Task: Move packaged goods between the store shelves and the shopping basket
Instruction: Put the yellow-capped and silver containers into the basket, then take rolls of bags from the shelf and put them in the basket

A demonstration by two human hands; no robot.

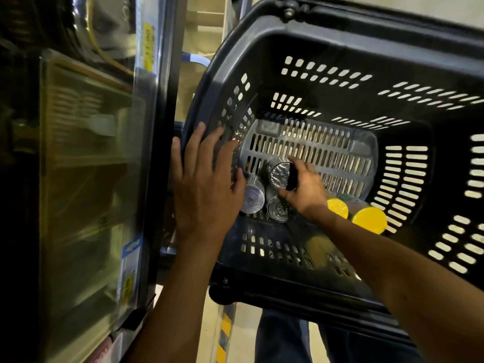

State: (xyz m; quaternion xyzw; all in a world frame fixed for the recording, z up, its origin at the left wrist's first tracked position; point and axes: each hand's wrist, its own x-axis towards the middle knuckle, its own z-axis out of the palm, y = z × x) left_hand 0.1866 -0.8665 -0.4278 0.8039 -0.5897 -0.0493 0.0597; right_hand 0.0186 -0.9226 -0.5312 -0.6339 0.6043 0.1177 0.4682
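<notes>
Can (pixel 278 176) under right hand (pixel 303 191), seemingly gripped

The shelf (pixel 78 153) is on the left, and the basket (pixel 340 43) is just beside it on the right. Three cans sit close together in the basket's left corner: the top can (pixel 279 175), the left can (pixel 252 199) and the bottom can (pixel 279 208) (they are packed tight). To their right, by the near wall, are a tube (pixel 337 208) and a second tube (pixel 369 221), side by side. The left hand (pixel 207 189) is over the basket's left wall, partly in front of the left can. The right hand (pixel 301 189) is inside the basket, around the top can.
</notes>
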